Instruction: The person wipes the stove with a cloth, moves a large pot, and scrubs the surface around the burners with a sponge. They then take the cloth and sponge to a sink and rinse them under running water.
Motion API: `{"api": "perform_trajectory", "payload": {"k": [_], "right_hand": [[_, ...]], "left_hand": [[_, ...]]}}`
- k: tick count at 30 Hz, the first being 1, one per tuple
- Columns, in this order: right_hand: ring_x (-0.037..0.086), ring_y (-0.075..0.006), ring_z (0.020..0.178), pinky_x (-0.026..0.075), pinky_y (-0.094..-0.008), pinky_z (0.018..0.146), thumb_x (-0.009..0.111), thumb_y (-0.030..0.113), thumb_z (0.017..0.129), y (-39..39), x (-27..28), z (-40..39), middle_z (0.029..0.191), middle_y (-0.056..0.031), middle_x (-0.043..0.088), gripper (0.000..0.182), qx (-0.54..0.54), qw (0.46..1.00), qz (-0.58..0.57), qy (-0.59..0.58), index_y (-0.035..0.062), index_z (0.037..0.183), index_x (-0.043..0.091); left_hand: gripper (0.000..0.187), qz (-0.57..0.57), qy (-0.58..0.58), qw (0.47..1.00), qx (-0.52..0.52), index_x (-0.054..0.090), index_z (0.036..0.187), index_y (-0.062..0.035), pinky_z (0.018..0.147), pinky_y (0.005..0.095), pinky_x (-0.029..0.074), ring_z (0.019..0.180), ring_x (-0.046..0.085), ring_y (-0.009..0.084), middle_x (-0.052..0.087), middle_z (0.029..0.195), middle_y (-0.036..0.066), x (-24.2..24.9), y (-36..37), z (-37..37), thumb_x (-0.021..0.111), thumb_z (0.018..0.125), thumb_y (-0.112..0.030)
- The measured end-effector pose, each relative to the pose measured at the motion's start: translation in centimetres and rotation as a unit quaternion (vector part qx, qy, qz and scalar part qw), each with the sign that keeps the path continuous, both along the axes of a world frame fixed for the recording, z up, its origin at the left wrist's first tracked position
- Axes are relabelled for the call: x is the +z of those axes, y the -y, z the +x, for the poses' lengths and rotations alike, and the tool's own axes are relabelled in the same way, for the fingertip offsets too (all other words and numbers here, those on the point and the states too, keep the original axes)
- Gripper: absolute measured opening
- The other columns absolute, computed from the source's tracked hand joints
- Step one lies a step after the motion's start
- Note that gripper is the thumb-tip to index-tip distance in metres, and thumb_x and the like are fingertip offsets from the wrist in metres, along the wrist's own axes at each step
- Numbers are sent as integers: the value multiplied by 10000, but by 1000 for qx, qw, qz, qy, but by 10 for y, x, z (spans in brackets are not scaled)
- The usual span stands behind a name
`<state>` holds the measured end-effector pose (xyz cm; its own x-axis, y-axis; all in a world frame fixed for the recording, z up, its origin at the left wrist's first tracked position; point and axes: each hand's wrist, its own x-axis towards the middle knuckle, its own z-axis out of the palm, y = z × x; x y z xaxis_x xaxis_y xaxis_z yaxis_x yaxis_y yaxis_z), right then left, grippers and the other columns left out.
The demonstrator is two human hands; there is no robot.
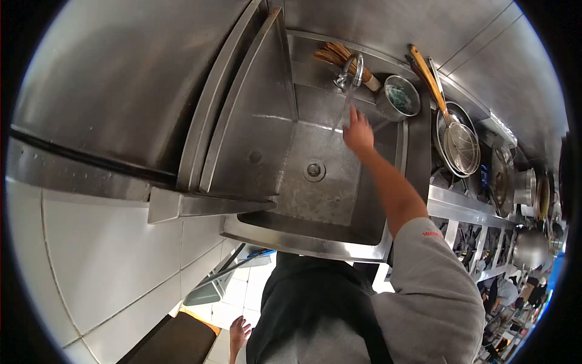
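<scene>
My right hand (358, 130) reaches over the steel sink (321, 200), just below the curved faucet (357, 68). Its fingers are stretched out and hold nothing. A thin stream of water (343, 108) seems to run from the spout beside the fingertips. Down at my side, near the floor, hangs my left hand (239, 330), its fingers loosely apart with nothing in them. A round drain (314, 170) shows in the sink bottom. To the right of the faucet stands a metal pot (388, 109) with a greenish scouring pad (398, 99) inside.
Behind the faucet lies a bamboo brush (333, 54). A wire strainer (463, 150) rests on pans over the stove (470, 242) at right. Tall steel panels (242, 103) border the sink's left. A dark-topped bin (173, 343) stands lower left. Another person (504, 291) is far right.
</scene>
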<state>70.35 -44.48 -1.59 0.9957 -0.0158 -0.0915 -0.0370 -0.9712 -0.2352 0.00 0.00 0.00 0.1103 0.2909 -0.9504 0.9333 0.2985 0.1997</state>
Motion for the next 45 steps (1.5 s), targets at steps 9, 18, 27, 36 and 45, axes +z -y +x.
{"api": "perform_trajectory", "payload": {"k": [9,18,27,36,45], "right_hand": [[445,-386,1364,347,-495,1126,485,468,986,32,-79,-259,1465,-186,500,554,45,851,-9,-524,78,1366,590],[467,-384,1334,429,-500,1068,705,429,786,-13,83,-269,1487,-162,454,652,18,972,48,-229,158,1364,570],[606,-355,1160,481,-450,967,719,428,820,-61,163,-378,1243,-173,643,554,151,934,271,-178,132,1281,635],[662,-389,898,506,-474,799,620,499,881,56,100,-631,944,-198,712,483,32,950,230,-206,36,917,755],[682,-327,777,537,-443,705,594,499,896,111,-145,-1023,859,-175,716,468,-592,733,281,-182,56,971,727]], "left_hand": [[452,-109,-5,982,-157,482,1414,-63,950,470,487,1150,625,313,534,1415,148,-47,-52,50,520,1032,-302],[482,-128,15,942,-309,490,1396,-52,944,449,494,1136,623,300,550,1370,150,-105,-21,175,582,983,-281],[518,-117,59,884,-449,498,1379,-40,938,428,501,1121,621,288,566,1326,153,-109,18,224,644,933,-261],[559,-77,70,829,-550,507,1362,-28,931,407,508,1106,618,275,582,1282,155,-96,28,175,705,883,-240],[604,-22,242,565,-789,515,1344,-16,925,387,516,1091,616,263,597,1238,158,-99,-63,138,767,834,-219]]}}
